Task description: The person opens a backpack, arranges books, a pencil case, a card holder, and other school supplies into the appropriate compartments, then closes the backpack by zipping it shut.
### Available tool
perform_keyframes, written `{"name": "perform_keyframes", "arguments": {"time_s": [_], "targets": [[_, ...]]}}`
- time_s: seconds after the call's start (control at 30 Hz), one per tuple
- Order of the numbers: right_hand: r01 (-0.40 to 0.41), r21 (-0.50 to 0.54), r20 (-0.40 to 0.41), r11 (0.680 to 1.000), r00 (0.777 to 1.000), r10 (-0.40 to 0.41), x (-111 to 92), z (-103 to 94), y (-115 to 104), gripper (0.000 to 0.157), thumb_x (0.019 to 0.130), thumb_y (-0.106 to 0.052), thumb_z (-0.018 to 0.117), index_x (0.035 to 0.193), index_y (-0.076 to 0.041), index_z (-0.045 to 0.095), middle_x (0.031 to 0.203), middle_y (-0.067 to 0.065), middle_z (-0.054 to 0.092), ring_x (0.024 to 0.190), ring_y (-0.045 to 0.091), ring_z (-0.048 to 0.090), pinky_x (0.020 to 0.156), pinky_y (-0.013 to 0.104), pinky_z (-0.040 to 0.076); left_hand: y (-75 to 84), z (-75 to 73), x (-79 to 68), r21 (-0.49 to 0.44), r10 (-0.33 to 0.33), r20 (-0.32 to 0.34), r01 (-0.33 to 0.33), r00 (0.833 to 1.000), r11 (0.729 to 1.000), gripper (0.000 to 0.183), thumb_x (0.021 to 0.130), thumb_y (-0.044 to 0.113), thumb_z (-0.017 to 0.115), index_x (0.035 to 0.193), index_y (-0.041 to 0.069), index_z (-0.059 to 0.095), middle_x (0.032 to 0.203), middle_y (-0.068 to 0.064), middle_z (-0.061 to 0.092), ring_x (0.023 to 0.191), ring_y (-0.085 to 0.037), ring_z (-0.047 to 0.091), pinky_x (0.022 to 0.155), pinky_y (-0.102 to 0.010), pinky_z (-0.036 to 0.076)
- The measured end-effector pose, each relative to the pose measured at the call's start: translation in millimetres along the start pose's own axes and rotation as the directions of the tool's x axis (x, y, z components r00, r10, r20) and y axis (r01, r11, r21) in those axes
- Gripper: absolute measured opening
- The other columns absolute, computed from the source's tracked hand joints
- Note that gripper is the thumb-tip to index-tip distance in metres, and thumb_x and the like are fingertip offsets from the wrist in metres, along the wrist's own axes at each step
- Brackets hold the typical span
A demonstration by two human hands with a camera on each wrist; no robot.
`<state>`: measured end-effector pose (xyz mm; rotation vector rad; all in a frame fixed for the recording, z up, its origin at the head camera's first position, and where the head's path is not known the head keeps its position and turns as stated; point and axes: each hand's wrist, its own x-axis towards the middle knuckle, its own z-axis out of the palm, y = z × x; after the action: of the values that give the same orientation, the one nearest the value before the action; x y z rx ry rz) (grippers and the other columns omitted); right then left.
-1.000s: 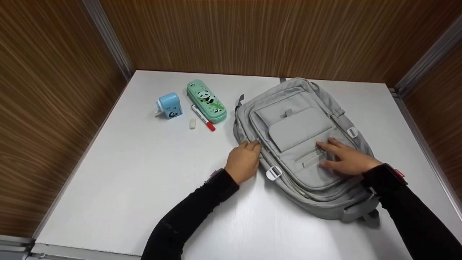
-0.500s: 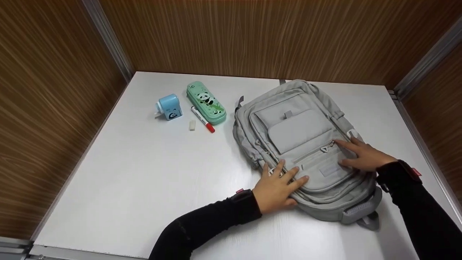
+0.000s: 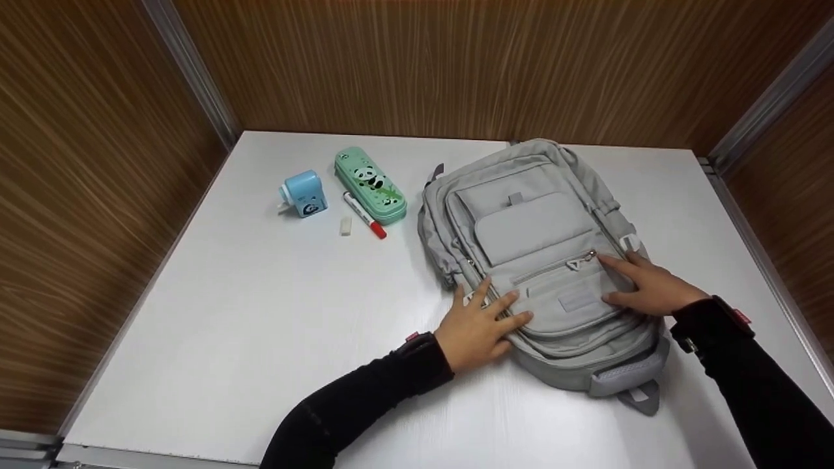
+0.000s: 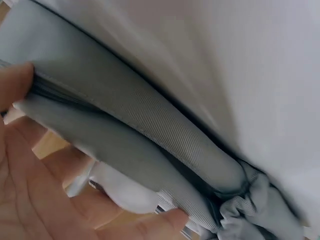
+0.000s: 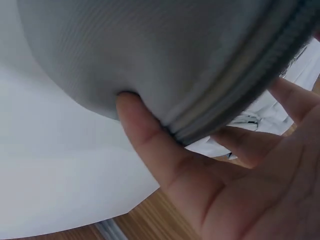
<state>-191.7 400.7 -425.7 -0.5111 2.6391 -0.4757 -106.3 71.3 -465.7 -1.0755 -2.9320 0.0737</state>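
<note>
A grey backpack (image 3: 537, 228) lies on its back, tilted across the right half of the table. My left hand (image 3: 475, 329) rests on its lower left side with fingers spread over the front edge. The left wrist view has the thumb (image 4: 15, 85) at a side seam, near a white buckle (image 4: 122, 187). On the other side, my right hand (image 3: 661, 290) touches the lower right front, one fingertip close to the pocket's zipper pull (image 3: 580, 260). In the right wrist view a digit (image 5: 142, 122) presses into the grey fabric beside a zipper (image 5: 235, 90).
Left of the backpack lie a green panda pencil case (image 3: 371, 185), a red-capped marker (image 3: 365, 215), a small white eraser (image 3: 346, 226) and a blue panda pencil sharpener (image 3: 304, 194). Wood-grain panels (image 3: 391, 65) stand along the table's back and sides.
My left hand has left the side zipper, moved toward the backpack's base and spread its fingers. My right hand has shifted right, uncovering the pocket zipper. The backpack has slid slightly left.
</note>
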Motion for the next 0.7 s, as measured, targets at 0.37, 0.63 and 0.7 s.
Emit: {"name": "perform_keyframes", "arguments": {"time_s": [0.37, 0.63, 0.7], "targets": [[0.011, -0.046, -0.143, 0.999, 0.990, -0.018, -2, 20.9, -35, 0.072, 0.093, -0.041, 0.062, 0.148, -0.003, 0.038, 0.143, 0.048, 0.027, 0.121, 0.068, 0.040, 0.095, 0.073, 0.038, -44.5, 3.1, -13.2, -0.134, -0.116, 0.003, 0.115, 0.993, 0.984, 0.059, 0.090, 0.035, 0.048, 0.149, 0.039, 0.039, 0.162, 0.001, 0.028, 0.149, -0.045, 0.016, 0.113, -0.069, 0.022], [-0.007, -0.044, -0.216, 0.999, 0.976, -0.003, 0, 36.4, -60, 0.064, 0.093, -0.032, 0.061, 0.146, -0.002, 0.041, 0.136, 0.051, 0.034, 0.113, 0.067, 0.047, 0.094, 0.071, 0.041, -75.7, 1.7, -12.9, -0.222, -0.208, 0.037, 0.211, 0.978, 0.952, 0.061, 0.091, 0.015, 0.051, 0.146, 0.041, 0.043, 0.162, -0.002, 0.025, 0.149, -0.045, 0.010, 0.116, -0.066, 0.018], [0.000, -0.036, -0.237, 0.999, 0.971, -0.008, 0, 40.3, -66, 0.062, 0.093, -0.031, 0.061, 0.145, -0.002, 0.043, 0.134, 0.051, 0.036, 0.114, 0.067, 0.047, 0.094, 0.070, 0.041, -83.6, 2.0, -13.8, -0.234, -0.236, 0.045, 0.240, 0.971, 0.942, 0.064, 0.090, 0.010, 0.051, 0.145, 0.041, 0.044, 0.162, -0.005, 0.025, 0.149, -0.047, 0.011, 0.117, -0.065, 0.018]]}}
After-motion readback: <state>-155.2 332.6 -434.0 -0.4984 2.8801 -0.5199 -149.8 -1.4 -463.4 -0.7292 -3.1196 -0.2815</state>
